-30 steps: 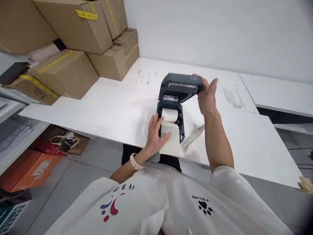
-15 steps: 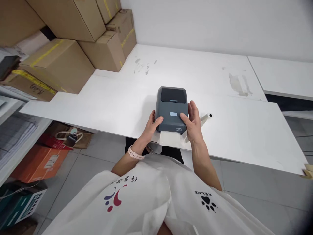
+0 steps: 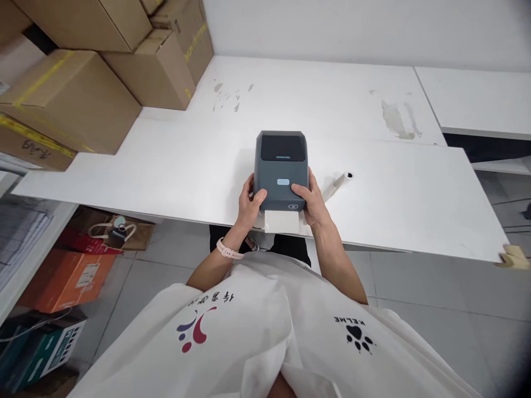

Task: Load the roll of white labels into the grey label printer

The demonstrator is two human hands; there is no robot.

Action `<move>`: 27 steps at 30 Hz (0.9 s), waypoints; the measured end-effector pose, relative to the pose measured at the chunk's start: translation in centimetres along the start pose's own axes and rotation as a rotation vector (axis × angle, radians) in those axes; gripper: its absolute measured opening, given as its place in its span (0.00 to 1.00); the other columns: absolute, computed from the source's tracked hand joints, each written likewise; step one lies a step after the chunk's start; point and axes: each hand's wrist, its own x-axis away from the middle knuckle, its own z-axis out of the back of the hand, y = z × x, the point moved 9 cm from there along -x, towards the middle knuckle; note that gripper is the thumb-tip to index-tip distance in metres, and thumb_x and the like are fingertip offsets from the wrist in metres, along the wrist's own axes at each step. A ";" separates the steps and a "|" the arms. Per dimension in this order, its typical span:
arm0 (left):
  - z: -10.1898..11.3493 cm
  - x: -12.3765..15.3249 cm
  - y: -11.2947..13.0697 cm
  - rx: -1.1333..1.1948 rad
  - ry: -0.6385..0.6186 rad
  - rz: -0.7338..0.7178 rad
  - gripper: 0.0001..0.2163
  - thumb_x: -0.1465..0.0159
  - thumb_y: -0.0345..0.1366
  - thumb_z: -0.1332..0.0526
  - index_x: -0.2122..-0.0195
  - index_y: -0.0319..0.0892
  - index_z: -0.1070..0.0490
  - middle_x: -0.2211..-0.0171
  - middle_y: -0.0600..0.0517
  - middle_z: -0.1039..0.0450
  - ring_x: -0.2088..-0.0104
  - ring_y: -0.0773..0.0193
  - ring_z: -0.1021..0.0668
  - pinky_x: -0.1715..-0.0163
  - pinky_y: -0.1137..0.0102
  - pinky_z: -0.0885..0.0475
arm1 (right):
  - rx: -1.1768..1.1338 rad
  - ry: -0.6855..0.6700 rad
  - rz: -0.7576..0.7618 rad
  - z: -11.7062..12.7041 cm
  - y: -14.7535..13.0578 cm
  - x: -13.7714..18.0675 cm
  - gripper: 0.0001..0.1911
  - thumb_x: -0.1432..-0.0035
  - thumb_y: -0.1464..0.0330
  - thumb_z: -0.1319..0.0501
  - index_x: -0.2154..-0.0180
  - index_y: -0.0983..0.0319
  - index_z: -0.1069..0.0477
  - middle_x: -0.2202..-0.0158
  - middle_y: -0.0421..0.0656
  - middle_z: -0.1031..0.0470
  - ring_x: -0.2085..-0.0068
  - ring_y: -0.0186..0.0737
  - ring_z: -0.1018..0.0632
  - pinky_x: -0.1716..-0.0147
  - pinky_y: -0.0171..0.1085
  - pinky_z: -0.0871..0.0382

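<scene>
A dark grey label printer sits with its lid down near the front edge of the white table. A strip of white label paper sticks out of its front slot. My left hand grips the printer's front left corner, thumb on top. My right hand grips the front right corner the same way. A thin white paper core tube lies on the table just right of my right hand.
Stacked cardboard boxes with yellow tape fill the table's back left. A second white table adjoins at the right. Under the table at left are an orange box and a brown bag. The floor is grey tile.
The printer lid, held up by my right hand a second ago, is now down. Both hands have moved to the printer's front corners; my left hand left the paper.
</scene>
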 end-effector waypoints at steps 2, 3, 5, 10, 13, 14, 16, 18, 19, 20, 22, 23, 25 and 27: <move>-0.1 -0.3 0.1 -0.025 -0.031 0.002 0.42 0.43 0.61 0.32 0.33 0.44 0.38 0.32 0.40 0.34 0.31 0.41 0.32 0.36 0.54 0.30 | -0.026 0.021 -0.009 0.2 0.0 -0.3 0.52 0.48 0.44 0.36 0.27 0.47 0.53 0.28 0.41 0.37 0.30 0.54 0.34 0.33 0.58 0.33; -0.1 -0.1 0.2 -0.038 -0.040 0.013 0.41 0.43 0.60 0.32 0.34 0.45 0.37 0.32 0.39 0.33 0.32 0.42 0.31 0.37 0.54 0.30 | -0.030 0.019 -0.012 0.2 0.0 -0.5 0.52 0.49 0.45 0.35 0.27 0.48 0.51 0.29 0.41 0.37 0.30 0.55 0.33 0.33 0.58 0.33; 0.5 1.0 0.4 -0.083 0.011 0.028 0.37 0.42 0.59 0.32 0.37 0.45 0.35 0.34 0.39 0.32 0.34 0.45 0.29 0.39 0.56 0.28 | -0.036 0.013 -0.008 0.3 -0.3 -0.7 0.52 0.50 0.47 0.34 0.28 0.49 0.49 0.29 0.42 0.36 0.31 0.55 0.32 0.34 0.58 0.32; 2.7 8.0 0.5 -0.233 0.343 0.031 0.16 0.36 0.53 0.36 0.62 0.44 0.29 0.63 0.50 0.24 0.62 0.63 0.23 0.60 0.68 0.28 | -0.059 0.036 0.004 0.3 -0.9 -0.9 0.52 0.52 0.49 0.34 0.29 0.50 0.48 0.30 0.42 0.35 0.32 0.57 0.31 0.34 0.59 0.32; -1.0 9.9 -1.9 -0.153 -0.011 0.262 0.21 0.36 0.55 0.37 0.76 0.43 0.33 0.77 0.54 0.32 0.75 0.68 0.31 0.72 0.70 0.37 | -0.072 0.053 -0.006 0.3 -0.7 -0.9 0.53 0.53 0.50 0.33 0.29 0.49 0.48 0.31 0.42 0.34 0.32 0.56 0.32 0.33 0.59 0.34; -2.2 10.3 -2.4 -0.085 -0.110 0.359 0.22 0.38 0.54 0.36 0.78 0.43 0.35 0.79 0.55 0.35 0.77 0.70 0.34 0.74 0.70 0.40 | -0.078 0.055 -0.009 0.3 -0.7 -0.9 0.53 0.53 0.50 0.33 0.29 0.49 0.48 0.30 0.42 0.34 0.32 0.56 0.32 0.33 0.59 0.35; -3.9 10.4 -2.5 0.069 -0.225 0.500 0.22 0.41 0.51 0.32 0.80 0.43 0.38 0.81 0.58 0.41 0.80 0.72 0.39 0.77 0.70 0.45 | -0.085 0.054 -0.015 0.3 -0.7 -0.9 0.54 0.53 0.51 0.32 0.28 0.50 0.49 0.30 0.42 0.35 0.31 0.56 0.33 0.32 0.58 0.36; -4.7 9.8 -1.5 0.142 -0.259 0.516 0.23 0.43 0.46 0.31 0.82 0.44 0.44 0.83 0.60 0.47 0.81 0.74 0.44 0.77 0.70 0.48 | -0.084 0.058 -0.024 0.3 -0.9 -0.8 0.56 0.53 0.51 0.32 0.27 0.50 0.52 0.28 0.42 0.38 0.30 0.55 0.34 0.31 0.57 0.36; -4.6 9.3 -1.0 0.127 -0.255 0.482 0.25 0.43 0.46 0.31 0.83 0.44 0.46 0.84 0.61 0.49 0.81 0.75 0.45 0.77 0.70 0.49 | -0.084 0.065 -0.029 0.4 -1.1 -0.8 0.57 0.53 0.52 0.32 0.26 0.51 0.54 0.27 0.42 0.40 0.30 0.55 0.35 0.31 0.55 0.37; -4.4 8.9 -0.6 0.086 -0.246 0.439 0.25 0.42 0.46 0.31 0.84 0.44 0.47 0.85 0.61 0.50 0.81 0.75 0.46 0.77 0.70 0.49 | -0.083 0.075 -0.031 0.4 -1.4 -0.7 0.59 0.54 0.53 0.31 0.25 0.51 0.56 0.26 0.43 0.43 0.29 0.54 0.36 0.30 0.54 0.37; -3.7 8.6 -0.7 -0.012 -0.243 0.393 0.25 0.42 0.48 0.31 0.84 0.43 0.45 0.85 0.60 0.47 0.81 0.75 0.45 0.77 0.70 0.49 | -0.059 0.092 -0.034 0.5 -2.3 -0.5 0.63 0.55 0.55 0.29 0.24 0.53 0.59 0.24 0.44 0.47 0.28 0.54 0.38 0.29 0.51 0.39; -3.3 8.7 -1.2 -0.047 -0.253 0.397 0.24 0.43 0.49 0.30 0.83 0.43 0.41 0.84 0.60 0.45 0.81 0.75 0.44 0.77 0.70 0.48 | -0.037 0.095 -0.038 0.4 -2.7 -0.5 0.64 0.55 0.55 0.28 0.24 0.54 0.60 0.24 0.45 0.49 0.27 0.54 0.39 0.29 0.51 0.39; -2.4 9.0 -2.3 -0.081 -0.287 0.424 0.22 0.43 0.53 0.31 0.78 0.41 0.33 0.82 0.59 0.39 0.80 0.73 0.40 0.76 0.71 0.45 | 0.001 0.096 -0.055 0.2 -3.3 -0.3 0.65 0.54 0.55 0.27 0.24 0.53 0.61 0.23 0.46 0.50 0.27 0.55 0.40 0.29 0.52 0.39; -1.3 9.1 -2.9 -0.103 -0.333 0.438 0.22 0.41 0.56 0.33 0.75 0.40 0.28 0.80 0.56 0.34 0.79 0.71 0.36 0.76 0.71 0.42 | 0.010 0.103 -0.075 0.1 -3.6 -0.3 0.64 0.53 0.54 0.27 0.24 0.52 0.61 0.24 0.46 0.50 0.27 0.55 0.39 0.30 0.53 0.38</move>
